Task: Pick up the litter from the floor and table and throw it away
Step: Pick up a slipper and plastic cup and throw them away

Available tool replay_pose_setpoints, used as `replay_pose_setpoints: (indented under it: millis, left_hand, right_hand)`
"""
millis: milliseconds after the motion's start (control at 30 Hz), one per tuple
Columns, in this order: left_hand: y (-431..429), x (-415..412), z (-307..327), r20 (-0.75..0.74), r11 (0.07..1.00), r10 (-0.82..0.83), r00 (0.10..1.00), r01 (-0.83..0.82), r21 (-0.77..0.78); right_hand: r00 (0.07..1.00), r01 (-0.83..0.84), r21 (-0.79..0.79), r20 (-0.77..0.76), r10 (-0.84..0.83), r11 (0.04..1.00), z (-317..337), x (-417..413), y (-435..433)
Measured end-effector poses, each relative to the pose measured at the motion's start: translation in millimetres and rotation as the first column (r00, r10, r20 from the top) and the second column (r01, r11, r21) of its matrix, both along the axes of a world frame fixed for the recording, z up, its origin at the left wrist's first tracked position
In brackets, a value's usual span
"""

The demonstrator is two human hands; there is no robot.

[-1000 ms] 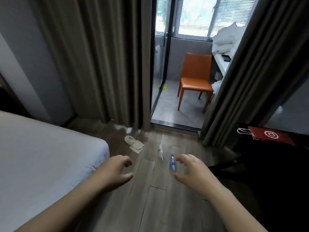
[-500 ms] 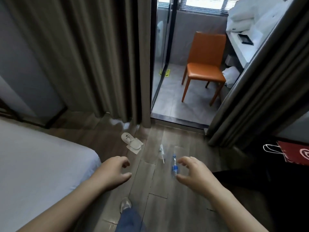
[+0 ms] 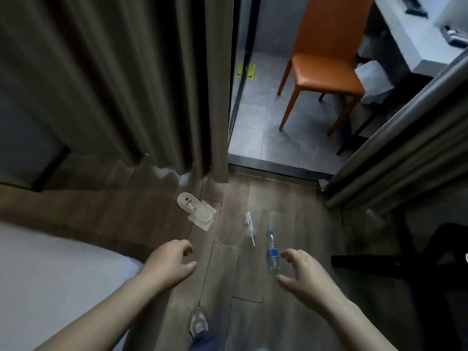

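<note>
A shoe (image 3: 198,323) and trouser leg now show at the bottom edge, where a second ago there was only floor (image 3: 222,287). The person is stepping forward and tipping the head down, so the litter sits closer and larger in view. Both arms stay stretched ahead. The left hand (image 3: 167,264) is empty, fingers loosely curled, beside the corner of the bed (image 3: 50,287). The right hand (image 3: 304,277) is also empty, its thumb and fingers spread in a wide curve, and it now lines up just beside the plastic bottle (image 3: 273,252), which lies on its side on the wood floor. It probably hangs above the bottle rather than touching it, though a single view cannot settle the height.

A little farther on lies a small white wrapper with a stick (image 3: 249,224), and left of that a white slipper on a sheet of paper (image 3: 197,210), near the foot of the curtain (image 3: 126,84). Beyond the doorway stands an orange chair (image 3: 326,72).

Nothing is picked up yet. I judge the bottle to be the first target, with a bend down needed to reach it.
</note>
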State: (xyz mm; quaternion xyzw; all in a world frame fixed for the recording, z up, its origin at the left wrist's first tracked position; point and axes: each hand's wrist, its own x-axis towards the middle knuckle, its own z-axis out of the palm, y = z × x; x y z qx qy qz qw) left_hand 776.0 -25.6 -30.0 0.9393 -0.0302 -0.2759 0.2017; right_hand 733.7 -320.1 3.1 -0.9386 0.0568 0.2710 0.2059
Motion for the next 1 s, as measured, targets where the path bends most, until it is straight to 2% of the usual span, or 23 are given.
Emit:
replay_pose_setpoints:
  millis: [333, 500, 700, 1000]
  left_hand:
    - [-24.8, 95.1, -55.7, -0.083, 0.997, 0.08, 0.993, -0.079, 0.016]
    - [-50.2, 136.0, -108.1, -0.109, 0.98, 0.2, 0.974, -0.198, 0.033]
    - [-68.0, 181.0, -236.1, -0.171, 0.954, 0.299, 0.939, -0.297, 0.034]
    - [-54.8, 233.0, -480.4, -0.196, 0.931, 0.366, 0.91, -0.357, 0.078]
  right_hand:
    - [0.999, 0.006, 0.04, -0.051, -0.004, 0.999, -55.8, 111.8, -10.5]
    - [0.996, 0.018, 0.044, -0.087, -0.014, 0.999, -114.7, 167.2, -34.2]
    - [0.99, 0.038, 0.011, -0.135, -0.036, 0.999, -242.9, 227.6, -50.2]
    - [0.983, 0.089, -0.015, -0.162, -0.091, 0.996, -478.8, 282.1, -32.4]
